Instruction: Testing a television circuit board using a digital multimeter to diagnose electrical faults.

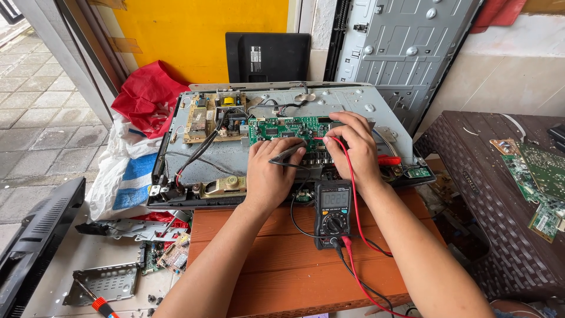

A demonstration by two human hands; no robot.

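The person leans over an opened flat-screen chassis (235, 156) that lies back-up on an orange wooden table (276, 259). Both hands rest on the green circuit board (282, 126) near its middle. The left hand (268, 174) has its fingers curled round a black probe (286, 154), tip angled toward the board's lower edge. The right hand (353, 147) pinches a red probe (329, 139) between thumb and forefinger, its point down on the board just beside the black one; the rest of its fingers spread over the metal plate.

A black multimeter (333, 213) lies on the table just below the hands, with a red lead (353, 194) running up past the right wrist and a black lead (297, 218) looping across to the left hand. The two wrists hide part of the board's lower edge and the connectors there.

To the left of the green board sits a tan power board (206, 118). Behind the chassis lean a black panel (268, 56) and a grey metal back plate (406, 47), with a red bag (147, 94) at the left. On the right, a dark wicker stand (494, 194) carries loose green boards (538, 176). Down on the floor lie a metal bracket (109, 282) and an orange-handled screwdriver (101, 305).
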